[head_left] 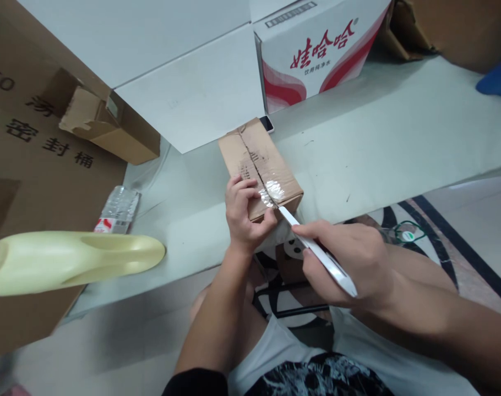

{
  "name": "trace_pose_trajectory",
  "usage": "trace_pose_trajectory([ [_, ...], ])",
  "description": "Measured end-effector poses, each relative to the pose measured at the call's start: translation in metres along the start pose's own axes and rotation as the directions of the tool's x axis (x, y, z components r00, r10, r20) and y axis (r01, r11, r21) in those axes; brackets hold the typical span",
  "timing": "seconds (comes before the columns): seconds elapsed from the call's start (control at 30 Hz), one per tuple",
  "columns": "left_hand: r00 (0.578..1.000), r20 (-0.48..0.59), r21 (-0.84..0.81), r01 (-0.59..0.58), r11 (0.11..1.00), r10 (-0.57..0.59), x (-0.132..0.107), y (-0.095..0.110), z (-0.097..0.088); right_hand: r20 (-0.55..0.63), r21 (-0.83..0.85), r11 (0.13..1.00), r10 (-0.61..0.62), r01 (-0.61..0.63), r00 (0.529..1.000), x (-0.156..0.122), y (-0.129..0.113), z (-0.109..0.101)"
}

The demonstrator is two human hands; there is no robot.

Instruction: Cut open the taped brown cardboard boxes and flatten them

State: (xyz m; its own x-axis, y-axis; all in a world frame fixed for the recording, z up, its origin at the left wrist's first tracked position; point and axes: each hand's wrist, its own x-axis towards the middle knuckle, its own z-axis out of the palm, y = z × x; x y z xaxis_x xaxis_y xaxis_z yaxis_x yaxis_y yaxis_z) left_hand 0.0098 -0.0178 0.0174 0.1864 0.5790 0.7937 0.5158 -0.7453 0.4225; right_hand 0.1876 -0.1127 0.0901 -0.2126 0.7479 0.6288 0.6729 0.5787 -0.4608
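A small brown cardboard box [256, 159] sealed with clear tape along its top seam lies on a pale green surface [378, 137]. My left hand [244, 212] grips the box's near left corner, fingers curled over the top. My right hand [345, 264] is closed around a white knife-like cutter [316, 250], whose tip touches the shiny tape at the box's near edge.
A white carton with red print [316, 49] stands behind the box, with a phone's corner [267, 123] beside it. White boxes [172, 71] and brown cartons [48, 143] stand to the left. A crushed plastic bottle [118, 209] and a pale yellow plastic object [69, 258] lie near left.
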Motion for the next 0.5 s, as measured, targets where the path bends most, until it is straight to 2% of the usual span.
trace_pose_trajectory([
  [0.33,1.0,0.012,-0.009,-0.001,1.0,0.001,-0.001,-0.0021,-0.0005,0.014,0.004,1.0,-0.012,0.012,1.0,0.0003,-0.0005,-0.0063],
  [0.5,1.0,0.008,-0.038,0.013,0.999,-0.013,-0.0003,-0.0008,-0.0007,-0.03,0.002,1.0,-0.015,0.015,0.999,-0.0017,-0.0001,-0.0046],
])
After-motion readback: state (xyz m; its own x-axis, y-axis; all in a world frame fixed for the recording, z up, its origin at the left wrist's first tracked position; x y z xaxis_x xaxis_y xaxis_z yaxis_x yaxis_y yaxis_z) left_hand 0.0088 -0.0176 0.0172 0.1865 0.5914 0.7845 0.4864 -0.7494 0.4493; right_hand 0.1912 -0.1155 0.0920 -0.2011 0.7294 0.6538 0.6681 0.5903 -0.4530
